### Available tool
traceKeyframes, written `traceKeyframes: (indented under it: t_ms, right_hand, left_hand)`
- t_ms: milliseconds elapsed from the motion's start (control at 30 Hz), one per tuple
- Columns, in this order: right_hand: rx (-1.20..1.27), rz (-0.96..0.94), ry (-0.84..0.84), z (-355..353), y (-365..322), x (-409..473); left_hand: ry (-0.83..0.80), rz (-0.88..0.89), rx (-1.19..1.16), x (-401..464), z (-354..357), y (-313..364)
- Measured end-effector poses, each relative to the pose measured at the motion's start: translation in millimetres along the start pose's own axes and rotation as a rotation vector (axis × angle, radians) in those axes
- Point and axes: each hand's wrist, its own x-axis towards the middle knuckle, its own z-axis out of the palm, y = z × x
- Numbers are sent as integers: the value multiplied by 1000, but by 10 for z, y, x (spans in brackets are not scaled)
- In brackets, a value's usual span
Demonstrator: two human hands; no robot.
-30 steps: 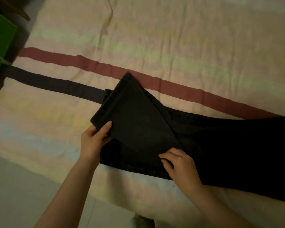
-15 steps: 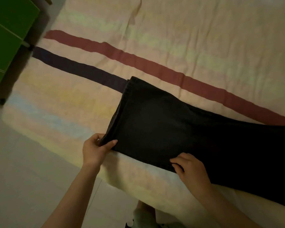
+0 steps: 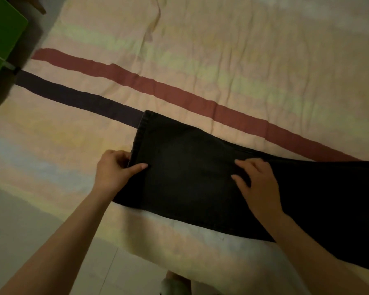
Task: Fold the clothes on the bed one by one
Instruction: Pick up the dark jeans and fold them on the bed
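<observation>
Dark jeans are being laid lengthwise across the striped bedsheet, near the bed's front edge, legs stacked so a fold can be made. The hem end is being pinched by the left hand, thumb on top, likely to line up the hems. Further along, the leg is being pressed flat by the right hand, fingers spread and grasping nothing.

Black trousers laid flat across bed near its front edge, hem end at left, rest running off right.
</observation>
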Motion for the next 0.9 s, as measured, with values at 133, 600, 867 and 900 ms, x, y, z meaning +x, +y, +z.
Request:
traceKeyframes:
  t_ms: [133,600,867,900]
  right_hand:
    - [-66,16,86,-13,23,388]
    - [-63,55,-126,23,-116,1018]
    - [-230,-2,3,178,-282,676]
    - [-227,-51,26,208,-349,569]
  left_hand:
    - [-27,19,-145,130,57,177]
    - [-140,-17,-298,370,9,350]
    - [-64,-77,-370,390,97,313]
    - [-47,-74,-385,381,102,307]
